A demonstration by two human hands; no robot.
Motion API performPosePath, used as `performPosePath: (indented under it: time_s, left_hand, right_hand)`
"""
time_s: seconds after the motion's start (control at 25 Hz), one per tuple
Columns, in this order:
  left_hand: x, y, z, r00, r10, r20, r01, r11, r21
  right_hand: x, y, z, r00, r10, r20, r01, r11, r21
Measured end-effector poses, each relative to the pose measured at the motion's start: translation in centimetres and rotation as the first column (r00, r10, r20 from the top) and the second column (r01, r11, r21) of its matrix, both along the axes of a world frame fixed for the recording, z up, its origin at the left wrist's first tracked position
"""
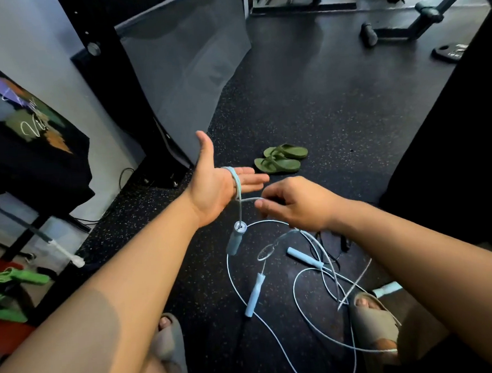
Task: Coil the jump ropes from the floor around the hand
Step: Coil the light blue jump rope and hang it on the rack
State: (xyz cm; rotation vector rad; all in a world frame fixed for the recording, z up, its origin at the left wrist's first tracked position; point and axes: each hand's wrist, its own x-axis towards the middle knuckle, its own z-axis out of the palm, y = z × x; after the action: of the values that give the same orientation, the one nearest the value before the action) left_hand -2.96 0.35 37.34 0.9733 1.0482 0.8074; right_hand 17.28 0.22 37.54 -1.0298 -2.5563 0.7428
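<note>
Above the dark speckled floor [320, 109], the left hand [216, 188] is held out flat, with the thumb raised and the fingers straight, so nothing is clasped by it. Several turns of a pale blue jump rope [236, 181] are wound around its palm, between the thumb and the fingers. From these turns a short length of cord is led to the right. There it is pinched between the thumb and curled fingers of the right hand [295, 203], just beside the left fingertips. One blue hanging handle [235, 240] is suspended on the cord just below the heel of the left hand.

Beneath the right hand, loose cord [296, 295] is spread in wide, overlapping loops on the floor, between two feet in beige slides [374, 319]. Three more blue handles are seen among the loops: a near handle [254, 295] below the hanging one, a middle handle [304, 258] under the right wrist, and a far handle [388, 289] partly hidden by the right forearm, just beside the right foot. A pair of green sandals [282, 158] is set on the floor beyond the hands, well apart from the cord.
</note>
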Motion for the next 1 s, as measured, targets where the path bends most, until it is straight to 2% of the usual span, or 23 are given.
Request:
performPosePath:
  time_s: [0.12, 0.2, 0.32, 0.44, 0.56, 0.72, 1.0]
  left_hand:
    - [0.8, -0.1, -0.7, 0.948, -0.299, -0.105, 0.292, 0.953, -0.082]
    - [1.3, -0.5, -0.4, 0.885, -0.454, -0.107, 0.442, 0.889, -0.118]
    - [1.6, -1.2, 0.4, 0.848, -0.526, -0.059, 0.514, 0.845, -0.145]
    - [1.8, -1.6, 1.0, 0.870, -0.491, 0.051, 0.493, 0.863, -0.111]
    - [2.0, -2.2, 1.2, 0.884, -0.426, 0.191, 0.444, 0.894, -0.060]
    - [2.2, -2.8, 1.3, 0.890, -0.287, 0.353, 0.313, 0.949, -0.019]
    - [2.7, -3.4, 1.5, 0.822, -0.012, 0.569, 0.029, 0.999, -0.021]
  right_hand:
    - [0.5, 0.9, -0.1, 1.000, 0.006, -0.002, -0.006, 0.998, 0.059]
    - [1.2, 1.4, 0.1, 0.999, 0.014, -0.047, -0.011, 0.998, 0.054]
    - [2.0, 2.0, 0.3, 0.982, 0.030, -0.184, -0.036, 0.999, -0.029]
    - [2.2, 2.4, -0.3, 0.946, -0.041, -0.320, -0.002, 0.991, -0.133]
    - [1.9, 2.3, -1.2, 0.922, -0.073, -0.381, 0.013, 0.987, -0.157]
    - [1.7, 2.5, -2.8, 0.910, -0.166, -0.381, 0.085, 0.972, -0.221]
    - [0.6, 2.0, -4.7, 0.904, -0.238, -0.354, 0.088, 0.916, -0.392]
